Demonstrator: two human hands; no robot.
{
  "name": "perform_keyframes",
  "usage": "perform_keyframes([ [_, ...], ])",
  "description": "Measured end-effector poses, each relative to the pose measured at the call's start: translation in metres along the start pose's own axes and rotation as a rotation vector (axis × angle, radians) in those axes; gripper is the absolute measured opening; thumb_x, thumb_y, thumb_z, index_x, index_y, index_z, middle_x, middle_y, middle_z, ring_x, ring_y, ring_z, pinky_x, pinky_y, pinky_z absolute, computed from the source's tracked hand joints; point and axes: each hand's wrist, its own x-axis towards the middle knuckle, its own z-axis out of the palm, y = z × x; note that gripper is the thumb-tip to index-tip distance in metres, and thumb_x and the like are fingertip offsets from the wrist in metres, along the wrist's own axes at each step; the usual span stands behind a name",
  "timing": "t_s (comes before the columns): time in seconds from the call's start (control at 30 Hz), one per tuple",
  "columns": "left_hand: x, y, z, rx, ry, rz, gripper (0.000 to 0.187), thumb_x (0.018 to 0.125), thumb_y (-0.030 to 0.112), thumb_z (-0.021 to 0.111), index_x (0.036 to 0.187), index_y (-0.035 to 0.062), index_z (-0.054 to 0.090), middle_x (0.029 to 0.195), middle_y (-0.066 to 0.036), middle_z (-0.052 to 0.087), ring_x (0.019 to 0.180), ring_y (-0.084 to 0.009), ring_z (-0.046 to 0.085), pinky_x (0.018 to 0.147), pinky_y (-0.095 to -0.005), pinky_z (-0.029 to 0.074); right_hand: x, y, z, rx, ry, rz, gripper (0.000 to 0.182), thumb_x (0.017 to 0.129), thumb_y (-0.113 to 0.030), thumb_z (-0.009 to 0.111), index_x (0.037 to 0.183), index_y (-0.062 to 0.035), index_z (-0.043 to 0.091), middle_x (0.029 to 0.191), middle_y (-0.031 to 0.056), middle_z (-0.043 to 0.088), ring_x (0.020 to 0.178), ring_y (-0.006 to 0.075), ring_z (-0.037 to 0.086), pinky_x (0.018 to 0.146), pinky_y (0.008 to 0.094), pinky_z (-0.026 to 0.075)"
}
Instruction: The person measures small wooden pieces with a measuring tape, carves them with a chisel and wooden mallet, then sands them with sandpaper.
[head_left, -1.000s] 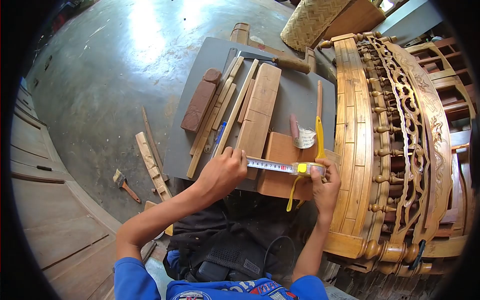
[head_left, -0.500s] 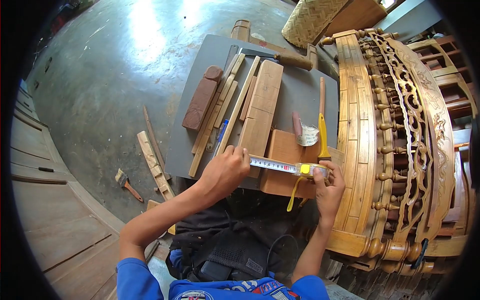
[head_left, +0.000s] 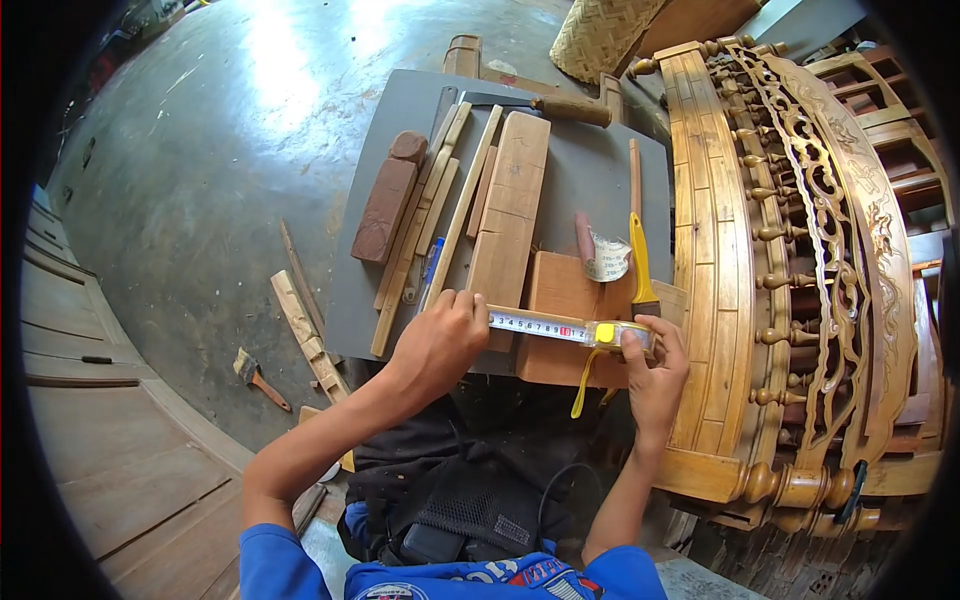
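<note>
A tape measure (head_left: 608,334) with a yellow button lies in my right hand (head_left: 657,375), the thumb on its case and a yellow strap hanging below. Its white blade (head_left: 535,325) is drawn out to the left. The closed fingers of my left hand (head_left: 440,335) hold the blade's end, which they hide. The blade stretches across the near end of a thick wooden bar (head_left: 513,200) and a reddish wood block (head_left: 560,285). Close to my left hand are a thin wooden strip (head_left: 470,205) and a blue pen (head_left: 432,262).
On the grey board (head_left: 400,110) lie a dark red block (head_left: 385,212), a wooden-handled tool (head_left: 575,109), curled sandpaper (head_left: 606,258) and a yellow-handled brush (head_left: 639,262). Carved wooden furniture (head_left: 710,270) stands at the right. Another brush (head_left: 262,380) and a notched wood piece (head_left: 305,325) lie on the floor.
The view has shifted slightly, so the board and the wood pieces appear a little further left and higher. Both hands keep their hold on the tape measure, with its blade still drawn out.
</note>
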Motion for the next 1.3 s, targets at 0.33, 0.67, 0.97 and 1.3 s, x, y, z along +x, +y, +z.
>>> perform_keyframes([
  [0.33,-0.009,-0.005,0.009,-0.006,0.064,0.054,0.038,0.070,-0.002,0.055,0.106,-0.0131,0.054,0.082,-0.015,0.056,0.079,-0.0228,0.057,0.066,-0.0278,0.051,0.003,-0.001,0.002,0.040,-0.048,0.014,0.028,0.079,-0.021,0.067,0.097,-0.0014,0.060,0.094,0.0093,0.057,0.086,0.0205,0.055,0.076,0.0313,0.044],
  [0.67,-0.009,-0.001,0.007,0.099,0.055,0.075,0.038,0.069,-0.001,0.056,0.106,-0.0138,0.055,0.079,-0.015,0.056,0.075,-0.0210,0.055,0.064,-0.0260,0.051,0.002,-0.003,0.010,-0.185,-0.106,-0.056,0.044,0.081,-0.035,0.062,0.108,-0.0020,0.053,0.102,0.0141,0.053,0.096,0.0270,0.053,0.083,0.0371,0.043],
  [0.97,-0.014,0.001,0.010,0.174,0.042,0.114,0.043,0.071,0.001,0.055,0.111,-0.0146,0.052,0.079,-0.011,0.051,0.074,-0.0185,0.051,0.063,-0.0247,0.048,-0.003,-0.008,0.002,-0.204,-0.226,-0.116,0.053,0.073,-0.037,0.071,0.107,-0.0014,0.053,0.101,0.0143,0.054,0.092,0.0285,0.055,0.079,0.0370,0.044],
  [1.3,-0.013,-0.005,0.009,0.173,0.045,0.172,0.043,0.071,0.001,0.056,0.111,-0.0145,0.051,0.080,-0.010,0.051,0.074,-0.0185,0.051,0.063,-0.0253,0.049,-0.008,-0.002,-0.003,-0.284,-0.266,-0.323,0.053,0.064,-0.029,0.079,0.103,-0.0030,0.055,0.101,0.0137,0.055,0.092,0.0300,0.057,0.081,0.0384,0.046],
])
